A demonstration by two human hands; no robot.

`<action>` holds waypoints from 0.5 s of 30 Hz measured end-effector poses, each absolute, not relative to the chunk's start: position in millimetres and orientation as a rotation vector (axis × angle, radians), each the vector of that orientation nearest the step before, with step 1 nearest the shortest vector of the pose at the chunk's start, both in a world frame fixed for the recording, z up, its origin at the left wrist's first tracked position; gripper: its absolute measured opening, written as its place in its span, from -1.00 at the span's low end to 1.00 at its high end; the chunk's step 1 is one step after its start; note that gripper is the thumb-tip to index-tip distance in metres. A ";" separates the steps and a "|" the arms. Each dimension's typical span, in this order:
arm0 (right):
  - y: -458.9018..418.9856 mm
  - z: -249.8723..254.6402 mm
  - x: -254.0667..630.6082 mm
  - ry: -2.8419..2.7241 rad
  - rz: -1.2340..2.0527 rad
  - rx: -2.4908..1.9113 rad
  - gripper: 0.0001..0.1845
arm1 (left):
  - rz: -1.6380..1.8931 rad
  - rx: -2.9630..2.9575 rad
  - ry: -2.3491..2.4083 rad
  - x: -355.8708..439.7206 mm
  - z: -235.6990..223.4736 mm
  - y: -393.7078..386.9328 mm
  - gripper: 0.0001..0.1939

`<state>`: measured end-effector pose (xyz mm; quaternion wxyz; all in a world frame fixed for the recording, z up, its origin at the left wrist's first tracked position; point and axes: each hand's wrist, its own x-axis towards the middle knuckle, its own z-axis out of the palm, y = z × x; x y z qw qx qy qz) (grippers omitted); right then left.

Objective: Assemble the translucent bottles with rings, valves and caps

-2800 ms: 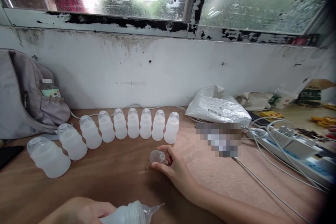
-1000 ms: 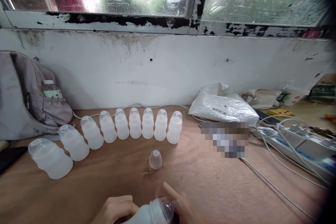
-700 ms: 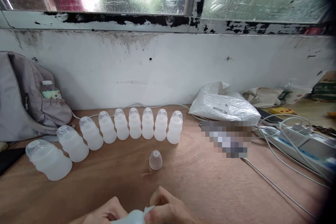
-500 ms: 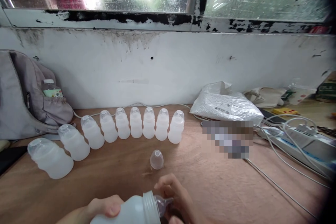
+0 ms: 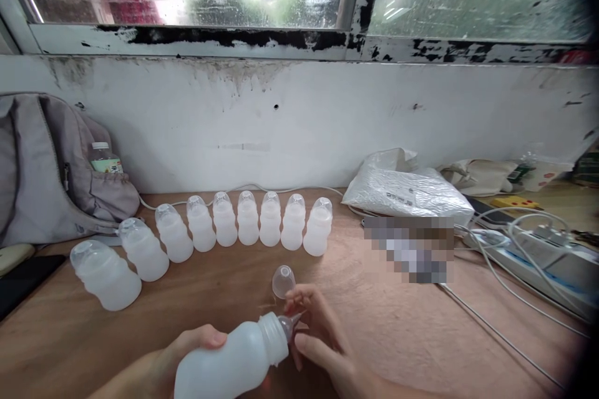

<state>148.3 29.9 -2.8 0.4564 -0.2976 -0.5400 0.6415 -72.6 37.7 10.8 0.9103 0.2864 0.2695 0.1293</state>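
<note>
At the lower centre of the frame, the left hand (image 5: 180,352) grasps a frosted bottle (image 5: 222,361) round its body, thumb on top, tilting it so that its collar (image 5: 273,340) and clear teat (image 5: 289,326) point toward the right and away from the wearer. The right hand (image 5: 325,336) has its fingers parted and curved about the teat; whether they touch it cannot be told.

Across the left and middle of the frame, a curved row of nine bottles (image 5: 248,218) stands on the wooden table (image 5: 421,336), each with a clear cover on, so those look finished. The held bottle has its collar and teat in place, but how tight the collar sits is unclear. Its covering appears to be what is left: a loose clear cap (image 5: 283,282) rests on the table, just beyond the right fingertips.
</note>
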 end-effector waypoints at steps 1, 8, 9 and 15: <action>30.8 -3.1 147.5 -1.306 1.597 -0.749 -0.69 | 0.273 0.602 0.563 -73.4 10.3 38.0 -0.39; 34.2 -4.9 141.0 -1.341 1.596 -0.861 -0.66 | 0.117 0.628 0.516 -81.2 -11.8 48.4 -0.24; 34.3 -4.6 140.3 -1.322 1.591 -0.845 -0.66 | 0.132 0.626 0.520 -81.5 -12.6 50.0 -0.23; 37.2 -8.5 138.0 -1.208 1.487 -0.774 -0.82 | 0.305 0.678 0.607 -77.6 -0.3 44.5 -0.26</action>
